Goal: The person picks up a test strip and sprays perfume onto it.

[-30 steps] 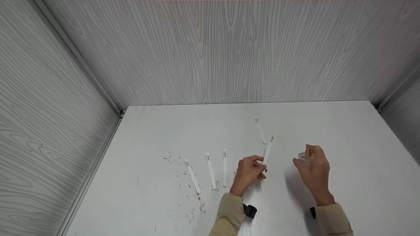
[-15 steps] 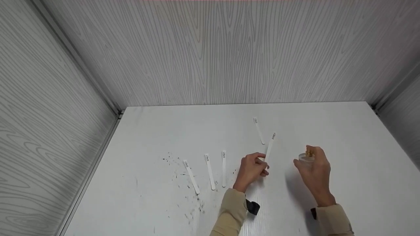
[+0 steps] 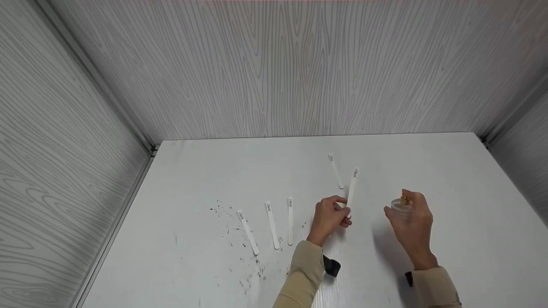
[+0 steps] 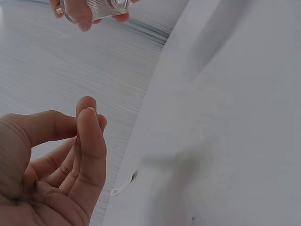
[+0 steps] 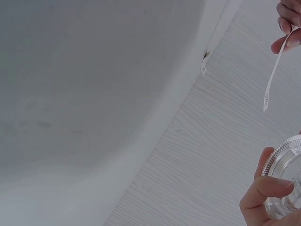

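In the head view my left hand (image 3: 329,219) pinches a white paper test strip (image 3: 352,187) between thumb and fingertips. The strip points away from me, its printed end farthest out. To the right, my right hand (image 3: 414,224) grips a clear glass perfume bottle (image 3: 399,208) with a gold top (image 3: 404,199), the index finger on that top. Strip and bottle are apart. Ribbed glass on the bottle (image 5: 277,165) shows in the right wrist view, where the strip (image 5: 273,77) hangs slightly bent. The left wrist view hides the strip behind the left fingers (image 4: 91,150).
Three more printed strips, left (image 3: 248,233), middle (image 3: 272,226) and right (image 3: 290,222), lie left of my left hand. Another strip (image 3: 336,172) lies beyond it. Dark specks (image 3: 259,267) mark the white table (image 3: 192,171). Grey wood-grain panels (image 3: 265,68) enclose the back and sides.
The left hand has moved slightly away from me and to the right, and its strip has turned more upright in the head view. The right hand still holds the bottle, almost unmoved.
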The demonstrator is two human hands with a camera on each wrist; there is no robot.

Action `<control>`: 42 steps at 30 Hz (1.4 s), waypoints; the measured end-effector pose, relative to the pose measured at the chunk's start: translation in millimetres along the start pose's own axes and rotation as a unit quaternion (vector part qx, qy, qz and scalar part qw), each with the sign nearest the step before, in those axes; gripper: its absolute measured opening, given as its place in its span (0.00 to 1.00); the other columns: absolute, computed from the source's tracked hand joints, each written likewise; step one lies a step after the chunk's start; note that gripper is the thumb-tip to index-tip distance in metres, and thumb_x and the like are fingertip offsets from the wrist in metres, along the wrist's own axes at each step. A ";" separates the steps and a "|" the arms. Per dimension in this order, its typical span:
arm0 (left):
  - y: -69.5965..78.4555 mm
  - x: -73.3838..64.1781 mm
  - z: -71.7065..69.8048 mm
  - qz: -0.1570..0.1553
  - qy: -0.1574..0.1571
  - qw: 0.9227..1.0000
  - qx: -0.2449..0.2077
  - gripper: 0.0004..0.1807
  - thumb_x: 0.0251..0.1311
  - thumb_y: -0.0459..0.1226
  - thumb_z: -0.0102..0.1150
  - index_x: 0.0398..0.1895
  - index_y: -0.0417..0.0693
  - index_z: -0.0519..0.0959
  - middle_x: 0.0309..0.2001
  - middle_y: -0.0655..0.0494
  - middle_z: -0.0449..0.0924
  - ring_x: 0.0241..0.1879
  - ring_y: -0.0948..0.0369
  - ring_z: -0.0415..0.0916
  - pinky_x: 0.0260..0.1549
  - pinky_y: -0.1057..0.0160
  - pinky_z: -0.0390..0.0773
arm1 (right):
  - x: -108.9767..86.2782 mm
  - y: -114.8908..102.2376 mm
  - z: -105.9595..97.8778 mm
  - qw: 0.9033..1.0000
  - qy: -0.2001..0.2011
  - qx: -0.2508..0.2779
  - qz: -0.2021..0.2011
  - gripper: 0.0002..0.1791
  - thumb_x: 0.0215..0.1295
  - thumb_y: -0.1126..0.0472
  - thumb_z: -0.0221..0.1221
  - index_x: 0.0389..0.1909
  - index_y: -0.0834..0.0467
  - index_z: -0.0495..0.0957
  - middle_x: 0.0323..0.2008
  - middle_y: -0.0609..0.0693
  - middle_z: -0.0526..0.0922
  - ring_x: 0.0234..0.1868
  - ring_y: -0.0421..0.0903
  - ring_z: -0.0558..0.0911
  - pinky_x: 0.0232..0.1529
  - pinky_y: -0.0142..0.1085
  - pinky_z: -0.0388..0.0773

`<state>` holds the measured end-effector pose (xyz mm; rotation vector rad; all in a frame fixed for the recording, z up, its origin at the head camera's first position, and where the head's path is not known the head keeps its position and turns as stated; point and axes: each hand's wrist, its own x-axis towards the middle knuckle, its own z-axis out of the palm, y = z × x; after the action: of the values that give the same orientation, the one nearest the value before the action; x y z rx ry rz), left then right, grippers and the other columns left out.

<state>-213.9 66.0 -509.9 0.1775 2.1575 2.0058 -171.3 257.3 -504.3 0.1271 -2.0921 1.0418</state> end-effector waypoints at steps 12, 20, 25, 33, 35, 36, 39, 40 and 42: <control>-0.9 13.5 9.1 -0.026 -0.016 1.000 -0.003 0.14 0.62 0.23 0.60 0.50 0.30 0.81 0.21 0.53 0.81 0.17 0.64 0.80 0.19 0.66 0.83 | 0.1 -3.3 -2.3 1.000 -0.006 -0.005 0.011 0.28 0.43 0.84 0.68 0.49 0.76 0.73 0.44 0.71 0.79 0.46 0.63 0.79 0.45 0.61 0.73; -2.3 21.7 14.8 -0.058 -0.021 0.998 0.000 0.13 0.64 0.26 0.60 0.51 0.34 0.81 0.20 0.50 0.82 0.17 0.64 0.78 0.19 0.67 0.82 | -0.1 -1.5 -2.6 1.000 -0.001 -0.013 0.008 0.29 0.42 0.85 0.68 0.49 0.76 0.73 0.43 0.70 0.80 0.46 0.63 0.79 0.45 0.59 0.75; -1.4 27.1 17.1 -0.069 -0.022 0.997 0.012 0.14 0.65 0.27 0.59 0.53 0.36 0.81 0.19 0.51 0.82 0.17 0.64 0.78 0.21 0.67 0.83 | -1.1 -1.7 -2.6 1.000 0.002 -0.016 0.014 0.30 0.40 0.86 0.70 0.49 0.75 0.73 0.44 0.69 0.81 0.47 0.63 0.80 0.50 0.49 0.76; 0.9 37.2 23.3 -0.089 -0.027 0.996 0.014 0.16 0.65 0.25 0.58 0.56 0.35 0.80 0.21 0.51 0.82 0.18 0.63 0.79 0.23 0.67 0.84 | -1.6 0.4 -3.6 1.000 0.005 -0.015 0.018 0.30 0.40 0.85 0.70 0.49 0.75 0.73 0.44 0.69 0.81 0.47 0.64 0.80 0.50 0.21 0.65; 2.3 39.5 25.1 -0.092 -0.030 0.995 0.014 0.17 0.65 0.25 0.58 0.57 0.35 0.79 0.21 0.50 0.82 0.19 0.63 0.79 0.24 0.66 0.84 | -1.5 0.9 -3.2 1.000 0.004 -0.017 0.019 0.29 0.41 0.85 0.69 0.49 0.75 0.73 0.44 0.69 0.81 0.47 0.64 0.80 0.50 0.21 0.65; 3.1 40.6 26.0 -0.092 -0.031 0.995 0.014 0.17 0.65 0.25 0.58 0.57 0.35 0.79 0.22 0.50 0.82 0.19 0.63 0.79 0.24 0.66 0.84 | -1.4 1.1 -3.1 1.000 0.003 -0.018 0.021 0.29 0.41 0.85 0.69 0.49 0.75 0.73 0.44 0.69 0.81 0.47 0.64 0.80 0.50 0.23 0.67; 3.9 43.9 28.5 -0.092 -0.032 0.995 0.007 0.17 0.64 0.25 0.58 0.56 0.34 0.80 0.23 0.49 0.83 0.20 0.62 0.81 0.25 0.66 0.85 | -1.5 1.4 -2.8 0.999 -0.003 -0.021 0.027 0.28 0.43 0.84 0.69 0.49 0.75 0.73 0.45 0.69 0.81 0.48 0.62 0.80 0.51 0.30 0.71; 3.4 44.7 28.8 -0.092 -0.032 0.995 0.006 0.17 0.64 0.25 0.58 0.56 0.34 0.80 0.23 0.49 0.84 0.20 0.62 0.81 0.25 0.65 0.85 | -1.9 1.4 -2.6 0.999 -0.005 -0.020 0.027 0.28 0.43 0.85 0.69 0.49 0.75 0.73 0.45 0.69 0.81 0.48 0.62 0.80 0.52 0.35 0.73; 1.8 46.1 28.8 -0.095 -0.027 0.995 0.004 0.16 0.64 0.25 0.58 0.55 0.33 0.80 0.23 0.48 0.84 0.21 0.62 0.81 0.26 0.65 0.85 | -2.5 1.2 -2.0 0.999 -0.010 -0.021 0.027 0.29 0.43 0.85 0.69 0.49 0.75 0.73 0.45 0.70 0.81 0.48 0.62 0.80 0.50 0.46 0.76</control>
<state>-252.6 104.1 -512.7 0.0271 2.0648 1.8655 -168.9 259.0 -506.0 0.0611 -2.1436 1.0324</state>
